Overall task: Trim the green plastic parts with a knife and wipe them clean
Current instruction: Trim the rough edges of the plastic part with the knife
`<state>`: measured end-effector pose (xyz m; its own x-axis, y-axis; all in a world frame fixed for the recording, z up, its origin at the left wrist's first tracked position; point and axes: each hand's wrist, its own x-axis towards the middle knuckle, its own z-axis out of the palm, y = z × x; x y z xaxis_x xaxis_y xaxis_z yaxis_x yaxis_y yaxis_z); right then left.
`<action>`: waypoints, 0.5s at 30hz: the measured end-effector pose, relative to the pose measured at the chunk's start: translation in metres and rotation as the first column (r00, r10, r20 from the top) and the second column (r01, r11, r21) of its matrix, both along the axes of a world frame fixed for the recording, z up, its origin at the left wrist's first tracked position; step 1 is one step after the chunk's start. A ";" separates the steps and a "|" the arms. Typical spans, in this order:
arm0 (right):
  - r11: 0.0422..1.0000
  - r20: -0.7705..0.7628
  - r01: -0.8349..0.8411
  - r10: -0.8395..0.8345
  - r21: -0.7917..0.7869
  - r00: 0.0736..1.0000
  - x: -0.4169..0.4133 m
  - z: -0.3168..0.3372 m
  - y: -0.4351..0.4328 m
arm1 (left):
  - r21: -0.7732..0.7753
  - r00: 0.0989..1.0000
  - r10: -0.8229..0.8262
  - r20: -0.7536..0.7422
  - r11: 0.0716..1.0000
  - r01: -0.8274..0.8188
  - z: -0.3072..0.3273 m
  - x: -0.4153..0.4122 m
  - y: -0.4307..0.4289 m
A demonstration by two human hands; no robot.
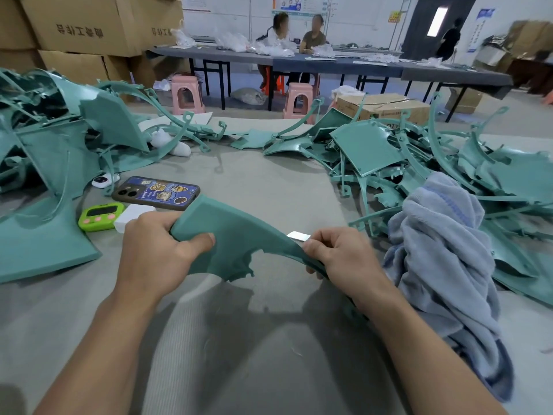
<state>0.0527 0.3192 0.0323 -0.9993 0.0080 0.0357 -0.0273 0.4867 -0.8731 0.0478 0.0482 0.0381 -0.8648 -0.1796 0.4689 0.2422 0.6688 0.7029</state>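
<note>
Parts crowd my feed, but only one green plastic part [227, 244] is being worked: it is held just above the table [269, 181], mid-frame, in front of the phone. My left hand [161, 247] grips its thick end, fingers curled under and thumb pressed on top. My right hand [338, 256] is closed around one knife [297, 236], whose pale blade tip pokes out past the thumb against the part's thin curved edge. One blue-grey cloth [443, 250] lies bunched just to the right. Two heaps of green pieces flank the work, a left pile [54, 151] and a right pile [419, 157]; I cannot count the pieces in either. Near the left hand I count one phone [157, 193] in a cartoon case, one green timer [100, 216], one white block [131, 217] and one small white gadget [101, 181]. The table has a grey ribbed covering. Beyond it stand two pink stools [187, 95], a cardboard box [383, 107] on the floor, stacked cartons [89, 22] at the left, and a long dark bench [329, 65] where two people [281, 28] sit; a third person [449, 40] stands by the door.
</note>
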 end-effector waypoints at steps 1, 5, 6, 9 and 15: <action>1.000 0.004 0.006 -0.006 -0.004 1.000 0.000 -0.001 -0.001 | -0.002 1.000 -0.001 0.000 1.000 0.001 0.000 0.000 0.000; 0.997 0.034 0.039 -0.037 -0.062 0.999 0.000 -0.001 0.000 | 0.019 1.000 -0.012 -0.006 1.000 0.012 0.000 0.001 -0.001; 0.995 0.043 0.046 -0.042 -0.089 0.998 0.000 0.000 0.000 | 0.032 1.000 -0.018 -0.012 0.999 0.019 0.000 0.001 -0.001; 0.994 0.015 0.067 -0.066 -0.091 0.998 -0.002 -0.001 0.000 | 0.043 0.999 -0.032 -0.018 0.999 0.033 0.000 0.001 -0.001; 0.986 -0.104 0.168 -0.169 -0.012 0.980 -0.004 -0.001 0.007 | 0.056 0.999 -0.048 -0.018 0.997 0.049 0.000 0.000 -0.003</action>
